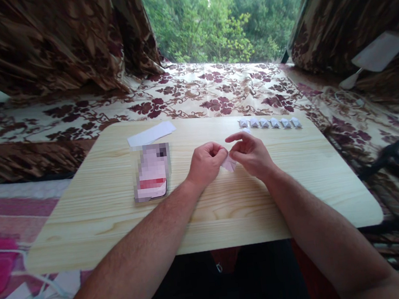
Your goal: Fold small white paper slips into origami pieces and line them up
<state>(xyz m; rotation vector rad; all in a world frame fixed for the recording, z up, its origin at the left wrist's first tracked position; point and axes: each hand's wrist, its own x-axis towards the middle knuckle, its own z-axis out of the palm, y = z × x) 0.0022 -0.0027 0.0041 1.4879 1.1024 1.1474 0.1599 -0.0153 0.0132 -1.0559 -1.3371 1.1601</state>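
Observation:
Over the middle of the wooden table, my left hand [208, 163] pinches a small piece of folded white paper [229, 164] between thumb and finger. My right hand [252, 153] meets the paper's right side, its thumb and a curled finger closed on the edge while the index finger stays raised. Creases show on the part of the paper below the fingertips; the rest is hidden by the hands. Behind my right hand stands a row of several small folded paper pieces [275, 122], with another white bit [245, 131] partly hidden just above that hand.
Left of my hands lies a phone [151, 171], partly blurred out. White paper strips [151, 134] lie behind it. The table [221, 214] has rounded corners. A floral-covered ledge [210, 90] runs beyond it, below a window. A white lamp [379, 54] stands at right.

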